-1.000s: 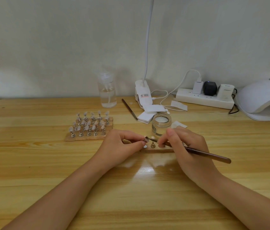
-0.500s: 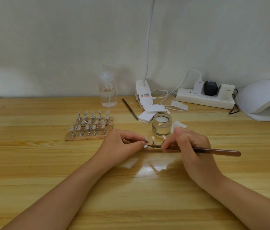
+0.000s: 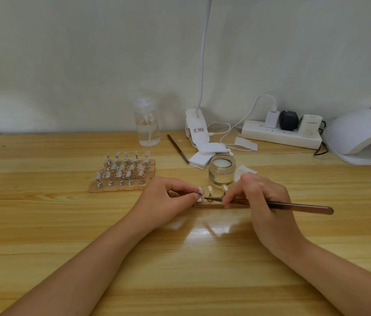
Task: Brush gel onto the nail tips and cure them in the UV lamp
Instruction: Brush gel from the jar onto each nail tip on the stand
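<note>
- Two bare hands meet over a small wooden strip (image 3: 211, 205) lying on the desk (image 3: 66, 224) near its middle.
- Left hand (image 3: 164, 201) has thumb and forefinger curled together, pinching one nail tip (image 3: 200, 191) on its stand at the strip's left end.
- Right hand (image 3: 264, 201) grips a brown-handled brush (image 3: 294, 206) like a pen; the handle points right and lies nearly level, while the bristle end reaches left toward the pinched tip.
- Two more nail tips (image 3: 210, 190) stand upright on the same strip, between the hands.
- Just behind the strip stands an open glass jar (image 3: 222, 171) of clear gel.
- To the left, well apart from the hands, a wooden rack (image 3: 123, 172) holds several rows of nail tips on metal stands.
- At the far right edge of the desk sits the white UV lamp (image 3: 362, 135), its opening facing toward the front.
- Along the wall stand a clear pump bottle (image 3: 147, 124), a white clip lamp (image 3: 197, 128) and a power strip (image 3: 280, 134) with three plugs.
- A second brush (image 3: 177, 148) lies beside white pads (image 3: 202, 156) behind the jar.
</note>
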`<action>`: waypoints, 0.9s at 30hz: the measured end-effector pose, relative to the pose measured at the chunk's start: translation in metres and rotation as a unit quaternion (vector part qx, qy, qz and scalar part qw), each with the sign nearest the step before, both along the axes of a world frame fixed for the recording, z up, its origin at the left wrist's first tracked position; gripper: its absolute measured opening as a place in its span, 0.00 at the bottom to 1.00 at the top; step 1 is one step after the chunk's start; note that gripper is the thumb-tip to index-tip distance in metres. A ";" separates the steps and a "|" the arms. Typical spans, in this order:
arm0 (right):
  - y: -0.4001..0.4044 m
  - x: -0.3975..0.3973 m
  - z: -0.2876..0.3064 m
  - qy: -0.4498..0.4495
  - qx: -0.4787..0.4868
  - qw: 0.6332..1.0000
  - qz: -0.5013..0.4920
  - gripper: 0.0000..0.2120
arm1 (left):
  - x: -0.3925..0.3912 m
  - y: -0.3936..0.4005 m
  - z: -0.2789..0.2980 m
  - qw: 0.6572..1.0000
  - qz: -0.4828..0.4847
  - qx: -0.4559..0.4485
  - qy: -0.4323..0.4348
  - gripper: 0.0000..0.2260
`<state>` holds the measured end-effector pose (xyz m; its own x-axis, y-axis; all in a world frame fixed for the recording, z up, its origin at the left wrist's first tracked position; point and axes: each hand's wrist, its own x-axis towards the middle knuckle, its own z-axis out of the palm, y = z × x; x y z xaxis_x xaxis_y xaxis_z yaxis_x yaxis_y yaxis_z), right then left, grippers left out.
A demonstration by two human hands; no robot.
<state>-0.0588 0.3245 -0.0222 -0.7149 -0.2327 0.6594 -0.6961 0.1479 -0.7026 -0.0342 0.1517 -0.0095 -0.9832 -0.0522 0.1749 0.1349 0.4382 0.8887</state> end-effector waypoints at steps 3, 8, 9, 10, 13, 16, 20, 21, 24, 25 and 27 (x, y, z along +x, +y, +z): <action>-0.002 -0.001 0.001 -0.001 0.039 0.999 -0.017 0.19 | 0.000 0.000 -0.001 1.000 -0.011 -0.007 0.004 0.05; -0.002 -0.002 -0.001 0.015 0.043 0.999 -0.010 0.21 | -0.002 -0.001 -0.003 1.000 -0.019 -0.009 0.014 0.06; -0.001 -0.001 -0.002 0.014 0.031 0.999 -0.005 0.22 | -0.002 -0.001 -0.003 1.000 -0.019 -0.007 0.015 0.06; 0.000 -0.001 -0.002 0.011 0.018 1.000 -0.001 0.23 | -0.002 -0.002 -0.003 1.000 -0.019 -0.003 0.015 0.06; 0.000 -0.001 -0.001 -0.002 0.001 1.000 -0.004 0.21 | -0.002 -0.002 -0.004 1.000 -0.018 0.004 0.015 0.06; -0.002 -0.002 0.001 0.001 0.035 0.999 -0.023 0.18 | -0.003 -0.002 -0.003 1.000 -0.018 0.002 0.016 0.06; -0.003 -0.001 0.001 0.003 0.027 1.000 -0.010 0.19 | -0.003 -0.002 -0.003 1.000 -0.011 0.008 0.017 0.07; -0.002 -0.001 0.000 0.006 0.018 1.000 -0.005 0.19 | -0.003 -0.002 -0.003 1.000 -0.010 0.014 0.017 0.07; 0.000 0.000 -0.001 0.006 -0.004 1.000 -0.001 0.21 | -0.002 -0.002 -0.003 0.999 -0.013 0.036 0.021 0.07; 0.001 0.000 -0.001 -0.004 -0.014 1.000 0.000 0.21 | -0.002 -0.002 -0.003 0.999 -0.014 0.039 0.023 0.07; 0.001 -0.001 0.000 -0.034 -0.028 0.999 -0.001 0.21 | -0.002 -0.002 -0.004 0.999 -0.015 0.038 0.027 0.06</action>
<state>-0.0596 0.3252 -0.0226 -0.7586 -0.1959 0.6214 -0.6465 0.1078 -0.7552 -0.0366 0.1497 -0.0131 -0.9739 -0.0386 0.2238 0.1948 0.3643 0.9107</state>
